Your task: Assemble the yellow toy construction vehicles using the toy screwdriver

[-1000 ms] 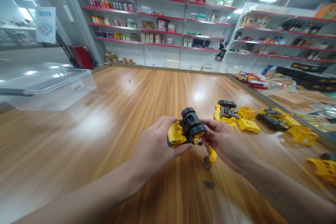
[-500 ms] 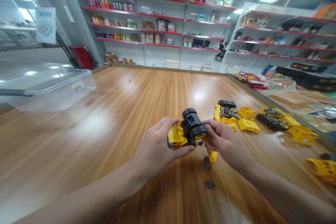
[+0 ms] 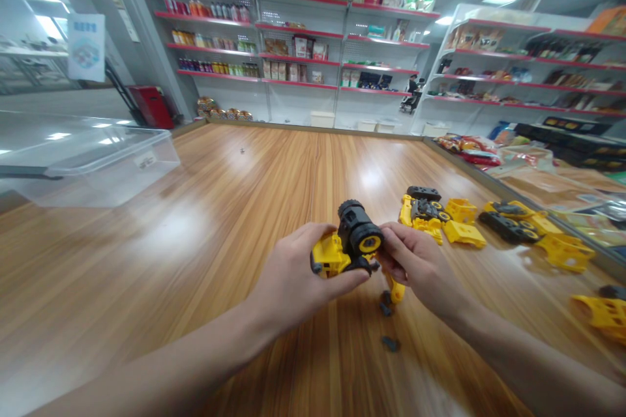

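- Toy construction vehicle, raised above the wooden table between my 2 hands; its black wheeled end is tilted upward, presumably to expose the axle region to my eyes and fingers.
- Left hand, clamped around the yellow cab: fingers over the far side, thumb along the lower edge. Such a wrap suits a steadying role, since it takes the body and leaves the wheels uncovered.
- Right hand, thumb and fingers drawn together at the side of the near wheel. A fingertip hold would favour fine work over support; whether I pinch the wheel or some small part, I cannot tell.
- Curved yellow piece, below my right hand and partly covered by it, with 1 dark grey piece beside it and a 2nd grey fragment nearer my body; these probably lie close for short reach.
- Black track block, yellow box-shaped shell and yellow panel, grouped to the right, apart from my hands; the spacing likely leaves me elbow room.
- Black tracked chassis, farther right among more yellow parts, perhaps grouped to prevent mixing.
- Clear plastic bin, at the left edge, well apart from the work.
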The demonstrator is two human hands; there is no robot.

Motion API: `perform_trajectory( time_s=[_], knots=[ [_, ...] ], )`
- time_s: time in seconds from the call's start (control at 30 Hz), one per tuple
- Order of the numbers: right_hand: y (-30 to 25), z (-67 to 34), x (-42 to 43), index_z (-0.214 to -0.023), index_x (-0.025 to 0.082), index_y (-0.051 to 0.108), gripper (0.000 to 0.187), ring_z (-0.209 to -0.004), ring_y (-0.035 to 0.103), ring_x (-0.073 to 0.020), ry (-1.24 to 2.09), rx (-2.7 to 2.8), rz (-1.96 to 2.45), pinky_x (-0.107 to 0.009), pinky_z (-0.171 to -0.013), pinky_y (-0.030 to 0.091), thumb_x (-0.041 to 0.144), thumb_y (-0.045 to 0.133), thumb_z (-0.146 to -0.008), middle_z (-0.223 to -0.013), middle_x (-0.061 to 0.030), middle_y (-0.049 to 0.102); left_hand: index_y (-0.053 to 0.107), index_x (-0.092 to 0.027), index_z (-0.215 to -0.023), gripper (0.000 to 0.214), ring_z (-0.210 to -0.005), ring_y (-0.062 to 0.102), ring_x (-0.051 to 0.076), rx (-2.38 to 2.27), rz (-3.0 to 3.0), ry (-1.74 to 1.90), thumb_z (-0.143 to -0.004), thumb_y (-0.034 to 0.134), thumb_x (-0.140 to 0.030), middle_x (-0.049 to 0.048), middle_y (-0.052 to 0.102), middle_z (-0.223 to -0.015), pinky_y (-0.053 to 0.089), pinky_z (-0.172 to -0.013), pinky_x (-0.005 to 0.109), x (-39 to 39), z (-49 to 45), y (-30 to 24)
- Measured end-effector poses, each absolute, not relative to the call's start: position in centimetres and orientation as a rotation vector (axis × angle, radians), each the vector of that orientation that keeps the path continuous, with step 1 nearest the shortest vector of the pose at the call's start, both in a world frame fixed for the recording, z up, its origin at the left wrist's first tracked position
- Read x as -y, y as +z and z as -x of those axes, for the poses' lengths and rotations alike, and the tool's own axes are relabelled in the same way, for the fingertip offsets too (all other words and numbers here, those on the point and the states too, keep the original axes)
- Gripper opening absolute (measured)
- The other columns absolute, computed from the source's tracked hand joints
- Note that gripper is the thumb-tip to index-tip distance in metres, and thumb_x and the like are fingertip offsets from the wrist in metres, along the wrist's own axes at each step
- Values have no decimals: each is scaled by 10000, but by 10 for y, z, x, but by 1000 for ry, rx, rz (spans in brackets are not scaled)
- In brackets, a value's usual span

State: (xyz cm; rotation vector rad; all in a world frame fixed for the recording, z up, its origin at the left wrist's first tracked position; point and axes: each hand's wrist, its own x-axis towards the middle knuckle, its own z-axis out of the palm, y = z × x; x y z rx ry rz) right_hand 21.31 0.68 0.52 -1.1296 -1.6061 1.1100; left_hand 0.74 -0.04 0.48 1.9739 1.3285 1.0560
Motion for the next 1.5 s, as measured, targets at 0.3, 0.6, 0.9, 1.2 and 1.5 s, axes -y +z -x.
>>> perform_trajectory(
  time_s=[0.3,0.6,0.9,1.2,1.5],
  knots=[
    [12,-211,9,-953,207,664,216,-643,582,-143,888,1728,1114,-247,-547,473,398,680,-853,-784,-22,641,673,-146,-1117,461,-937,691,240,-785,-1255,707,-860,596,-521,93,742,-986,526,-833,347,2,-14,4],
    [14,-211,5,-860,198,630,231,-489,496,-97,761,1563,1126,-220,-442,397,424,613,-905,-589,29,548,678,-139,-1099,344,-978,671,270,-803,-888,773,-836,597,-345,118,731,-1037,504,-873,406,-4,-11,-2],
    [17,-215,-5,-712,198,542,337,-557,544,-127,730,1469,1111,-267,-517,436,402,482,-974,-649,-2,569,701,-110,-1007,311,-962,667,262,-831,-848,769,-804,661,-342,139,723,-1042,499,-877,383,-5,-12,-2],
    [11,-220,-12,-890,182,681,154,-661,603,-154,519,1844,1519,-266,-606,428,225,533,-887,-733,-15,662,690,-94,-1022,314,-765,695,236,-726,-481,884,-845,562,-320,139,731,-927,564,-704,359,-6,-7,6],
    [-12,-228,-21,-1151,219,683,321,-676,643,-201,215,2128,1743,-282,-586,409,343,569,-877,-794,-40,717,634,-33,-1080,397,-889,717,347,-563,-389,1074,-891,503,-356,219,716,-1000,592,-803,410,-11,-7,12]
  ],
)
